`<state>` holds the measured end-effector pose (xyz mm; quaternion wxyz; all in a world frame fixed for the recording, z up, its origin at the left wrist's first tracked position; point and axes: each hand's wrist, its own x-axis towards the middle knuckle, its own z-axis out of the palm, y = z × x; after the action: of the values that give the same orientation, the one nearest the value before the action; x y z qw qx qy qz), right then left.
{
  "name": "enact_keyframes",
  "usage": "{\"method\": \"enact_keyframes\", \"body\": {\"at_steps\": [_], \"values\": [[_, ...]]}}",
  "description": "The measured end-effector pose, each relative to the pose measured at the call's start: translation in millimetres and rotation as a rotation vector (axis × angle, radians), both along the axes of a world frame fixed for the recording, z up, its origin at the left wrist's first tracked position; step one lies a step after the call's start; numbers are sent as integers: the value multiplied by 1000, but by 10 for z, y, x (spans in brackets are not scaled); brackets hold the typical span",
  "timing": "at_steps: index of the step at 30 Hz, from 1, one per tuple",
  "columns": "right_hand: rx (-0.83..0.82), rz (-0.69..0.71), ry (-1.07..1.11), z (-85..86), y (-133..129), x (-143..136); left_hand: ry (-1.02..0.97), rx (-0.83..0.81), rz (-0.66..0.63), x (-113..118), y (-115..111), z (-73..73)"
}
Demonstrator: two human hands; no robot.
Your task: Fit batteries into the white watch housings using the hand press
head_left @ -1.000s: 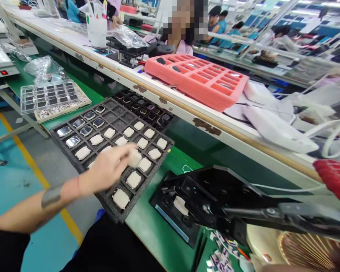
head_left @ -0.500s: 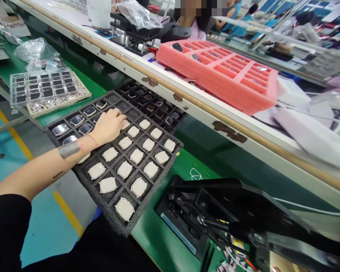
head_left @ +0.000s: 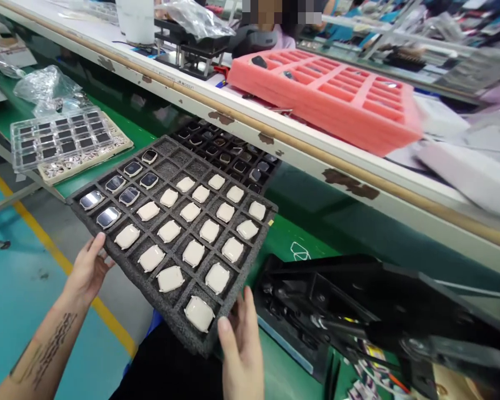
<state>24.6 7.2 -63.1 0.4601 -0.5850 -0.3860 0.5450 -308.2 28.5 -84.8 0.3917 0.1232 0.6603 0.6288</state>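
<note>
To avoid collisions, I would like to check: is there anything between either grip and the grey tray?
Nothing visible. The left grip is right at the edge of the grey tray, the right grip by its near corner. The black device stands right of the right grip, not between.

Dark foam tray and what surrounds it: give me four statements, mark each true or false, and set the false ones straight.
1. The left hand is at the edge of the dark foam tray. True.
2. The right hand is at the tray's far edge. False: it is by the near corner.
3. Dark-faced cases and pale cases share the tray. True.
4. The pink foam tray lies on the floor. False: it rests on the white-topped shelf.
</note>
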Motion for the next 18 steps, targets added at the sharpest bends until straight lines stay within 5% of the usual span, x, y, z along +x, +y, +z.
{"method": "enact_keyframes", "body": {"at_steps": [4, 7, 13, 18], "values": [[-204, -8, 188, 272, 420, -29, -274, 1, 6, 185, 74, 101], [-270, 72, 234, 318, 549, -15, -370, -13, 1, 177, 17, 173], [-307, 138, 236, 157, 200, -59, -346, -66, -32, 111, -235, 163], [-337, 162, 345, 227, -74, -74, -343, -37, 26, 229, -485, 235]]}}
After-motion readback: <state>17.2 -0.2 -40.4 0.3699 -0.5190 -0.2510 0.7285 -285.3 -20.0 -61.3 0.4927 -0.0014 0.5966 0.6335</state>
